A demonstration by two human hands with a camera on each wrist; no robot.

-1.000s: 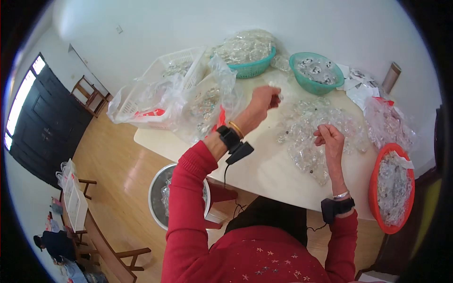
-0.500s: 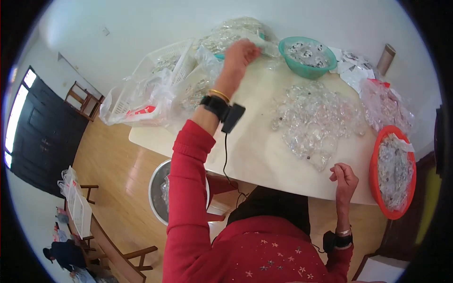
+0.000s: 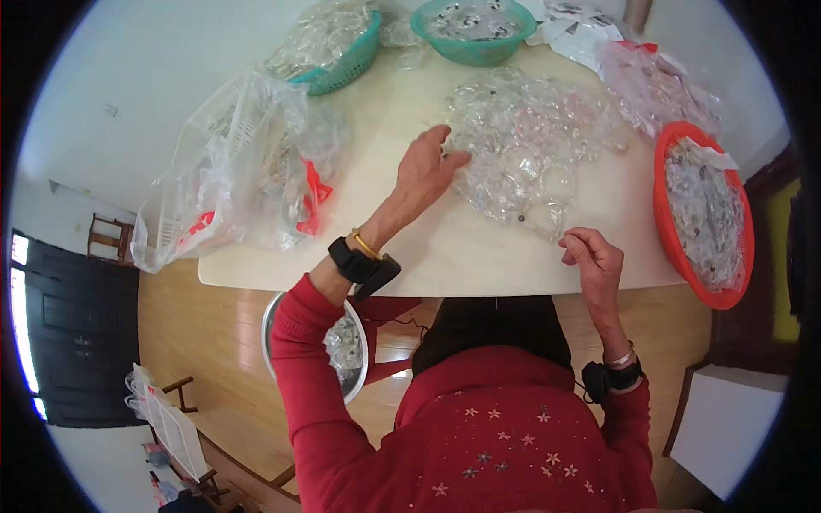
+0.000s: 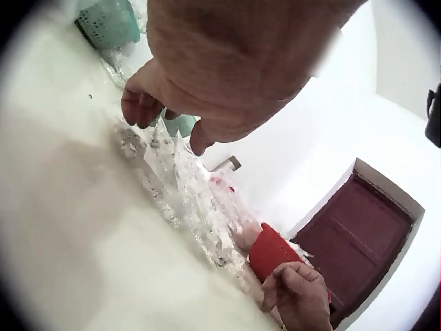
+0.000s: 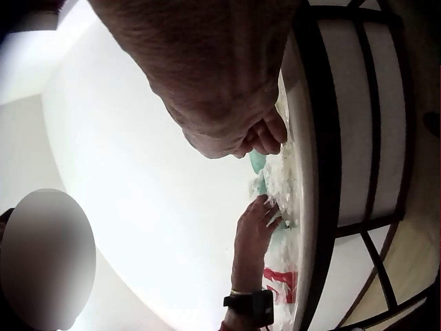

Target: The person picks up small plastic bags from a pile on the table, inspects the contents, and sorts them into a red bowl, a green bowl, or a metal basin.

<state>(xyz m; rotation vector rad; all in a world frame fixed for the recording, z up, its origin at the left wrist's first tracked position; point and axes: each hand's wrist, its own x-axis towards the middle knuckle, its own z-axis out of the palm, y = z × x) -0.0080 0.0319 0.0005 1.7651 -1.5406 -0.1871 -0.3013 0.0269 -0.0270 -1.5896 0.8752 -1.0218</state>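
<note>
2 green containers stand beyond clear packets.

Both hands near crinkled clear plastic

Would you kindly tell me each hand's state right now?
Left hand: open, at the edge of the clear packets.
Right hand: open, loosely curled, holding nothing visible.
</note>
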